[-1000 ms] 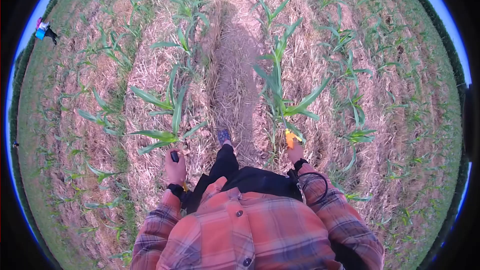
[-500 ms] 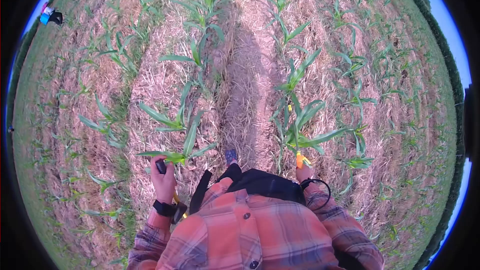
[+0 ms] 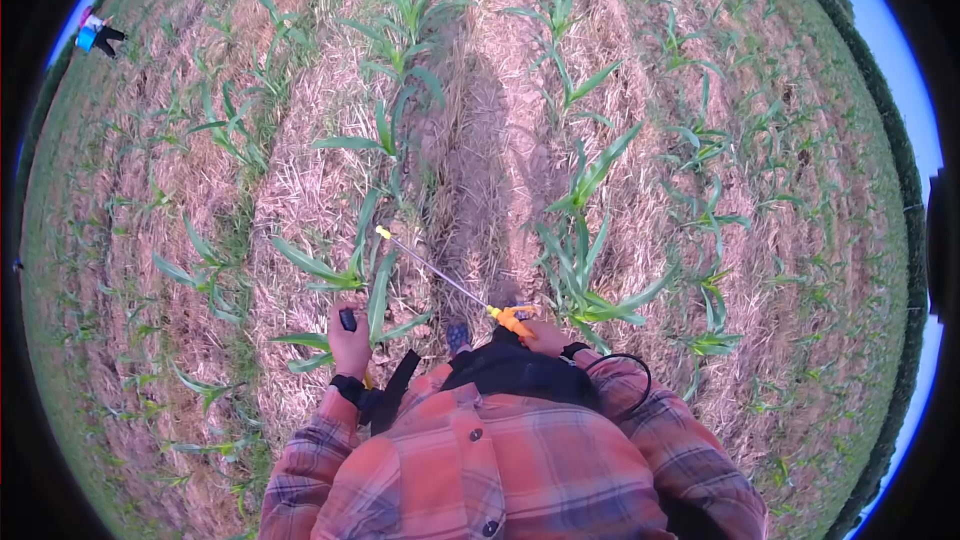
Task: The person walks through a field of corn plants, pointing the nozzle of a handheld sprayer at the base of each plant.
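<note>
My left hand [image 3: 350, 352] is closed around a black-ended handle [image 3: 348, 320], beside the leaves of a young corn plant [image 3: 379, 305]. Most of that handle is hidden by my fingers. My right hand [image 3: 547, 338] grips a spray wand by its orange trigger handle [image 3: 513, 321], in front of my waist. Its thin metal lance [image 3: 440, 275] slants forward and left across the furrow, ending in a yellow nozzle [image 3: 383, 232] close to the left row's leaves. A dark hose or cord [image 3: 640, 368] loops by my right wrist.
Rows of young corn [image 3: 592, 175] run ahead on both sides of a bare soil furrow [image 3: 500, 150] with straw. One of my patterned shoes [image 3: 457, 334] shows below. Far off at upper left is another person [image 3: 97, 32] with a blue thing. Trees line the field's edge.
My right hand has moved left, from the right row to before my waist, and the lance now points forward-left. My left hand has shifted slightly right. The plants sit slightly differently in view.
</note>
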The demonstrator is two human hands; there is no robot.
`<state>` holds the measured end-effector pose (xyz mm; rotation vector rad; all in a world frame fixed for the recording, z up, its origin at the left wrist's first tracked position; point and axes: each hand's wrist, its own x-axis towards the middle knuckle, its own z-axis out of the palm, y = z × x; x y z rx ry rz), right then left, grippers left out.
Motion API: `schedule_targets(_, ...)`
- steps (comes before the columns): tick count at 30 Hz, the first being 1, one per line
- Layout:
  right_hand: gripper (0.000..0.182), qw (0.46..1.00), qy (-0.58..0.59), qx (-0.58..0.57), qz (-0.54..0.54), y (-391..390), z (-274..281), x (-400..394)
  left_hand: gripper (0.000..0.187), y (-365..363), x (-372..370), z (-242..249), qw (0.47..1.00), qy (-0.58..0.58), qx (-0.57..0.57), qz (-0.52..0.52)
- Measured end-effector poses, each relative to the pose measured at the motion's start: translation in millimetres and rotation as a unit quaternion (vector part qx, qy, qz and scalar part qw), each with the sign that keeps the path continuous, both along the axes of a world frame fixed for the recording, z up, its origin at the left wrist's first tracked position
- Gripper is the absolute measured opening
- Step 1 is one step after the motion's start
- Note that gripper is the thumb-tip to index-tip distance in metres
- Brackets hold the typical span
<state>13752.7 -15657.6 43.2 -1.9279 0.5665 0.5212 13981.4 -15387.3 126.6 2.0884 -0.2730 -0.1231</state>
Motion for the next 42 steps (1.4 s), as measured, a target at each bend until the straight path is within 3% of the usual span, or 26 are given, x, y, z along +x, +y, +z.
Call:
schedule_targets(1, 0.027, 1.0, -0.007, 0.012, 0.027, -2.7, 2.5, 6.4, 0.018, 1.3, 1.9, 18.0, 0.999, -0.043, -0.025, -0.013)
schedule_targets(3, 0.027, 0.997, -0.015, 0.003, 0.069, -15.5, -17.5, 11.8, 0.023, 6.8, -5.9, 87.6, 0.975, 0.176, -0.11, 0.074)
schedule_targets(7, 0.032, 0.992, -0.067, 0.007, 0.11, -49.6, -48.5, 22.1, 0.031, -0.3, -23.2, 156.2, 0.985, 0.068, -0.126, 0.1)
schedule_targets(10, 0.031, 0.99, -0.012, -0.062, 0.125, -79.6, -66.4, 26.1, 0.034, -42.9, -6.7, 124.9, 0.988, 0.063, -0.101, 0.097)
schedule_targets(13, 0.029, 0.999, -0.033, -0.012, 0.035, -107.1, -67.1, 23.7, 0.026, -84.3, 26.6, 48.8, 0.997, 0.027, -0.021, 0.068)
schedule_targets(15, 0.025, 0.991, -0.044, -0.099, -0.082, -124.4, -56.5, 24.1, 0.024, -111.8, 31.5, 34.8, 0.999, -0.006, 0.033, 0.04)
schedule_targets(17, 0.025, 0.992, -0.014, -0.093, -0.089, -150.3, -56.8, 16.8, 0.024, -131.8, 31.5, 33.3, 0.997, 0.042, 0.034, 0.048)
schedule_targets(19, 0.024, 0.973, -0.01, -0.15, -0.176, -174.8, -60.6, 7.2, 0.021, -139.1, 42.8, 4.0, 0.995, -0.018, 0.094, 0.028)
schedule_targets(20, 0.024, 0.972, -0.007, -0.152, -0.178, -186.2, -59.5, 0.2, 0.023, -143.9, 45.0, -6.7, 0.995, 0.044, 0.074, 0.049)
schedule_targets(22, 0.021, 0.936, 0.026, -0.23, -0.266, -209.6, -53.6, -10.7, 0.022, -167.0, 42.1, 2.3, 0.996, 0.026, 0.069, 0.043)
schedule_targets(24, 0.022, 0.921, 0.044, -0.232, -0.31, -236.2, -72.8, -27.6, 0.023, -181.0, 43.6, 14.3, 0.998, -0.014, 0.054, 0.017)
schedule_targets(25, 0.022, 0.905, 0.062, -0.231, -0.353, -246.9, -76.0, -31.2, 0.023, -187.1, 42.4, 29.2, 0.998, -0.015, 0.055, 0.018)
schedule_targets(27, 0.022, 0.858, 0.076, -0.31, -0.402, -261.0, -72.4, -40.1, 0.025, -196.8, 40.3, 59.4, 0.993, 0.104, -0.015, 0.062)
schedule_targets(33, 0.026, 0.815, 0.128, -0.316, -0.468, -296.9, -53.6, -54.1, 0.028, -191.0, 28.9, 164.5, 0.989, 0.049, -0.113, 0.083)
schedule_targets(36, 0.028, 0.807, 0.162, -0.333, -0.46, -300.4, -63.2, -52.4, 0.028, -202.0, 47.3, 150.9, 0.991, 0.064, -0.097, 0.066)
schedule_targets(38, 0.03, 0.806, 0.163, -0.327, -0.466, -298.6, -55.2, -31.4, 0.024, -223.6, 76.2, 109.4, 0.995, 0.082, -0.032, 0.043)
schedule_targets(39, 0.03, 0.807, 0.164, -0.328, -0.464, -296.3, -60.6, -22.5, 0.023, -229.3, 96.4, 63.2, 1.0, -0.003, -0.005, 0.011)
schedule_targets(40, 0.03, 0.825, 0.143, -0.336, -0.431, -294.1, -67.6, -14.9, 0.021, -240.9, 107.5, 35.9, 0.995, 0.089, -0.028, 0.022)
schedule_targets(41, 0.031, 0.841, 0.116, -0.346, -0.4, -297.3, -72.1, -0.1, 0.02, -255.3, 118.7, 12.9, 0.999, -0.018, 0.048, -0.01)
schedule_targets(42, 0.028, 0.86, 0.123, -0.304, -0.392, -296.3, -65.1, 17.6, 0.02, -270.1, 128.3, 3.0, 0.999, -0.019, 0.042, -0.02)
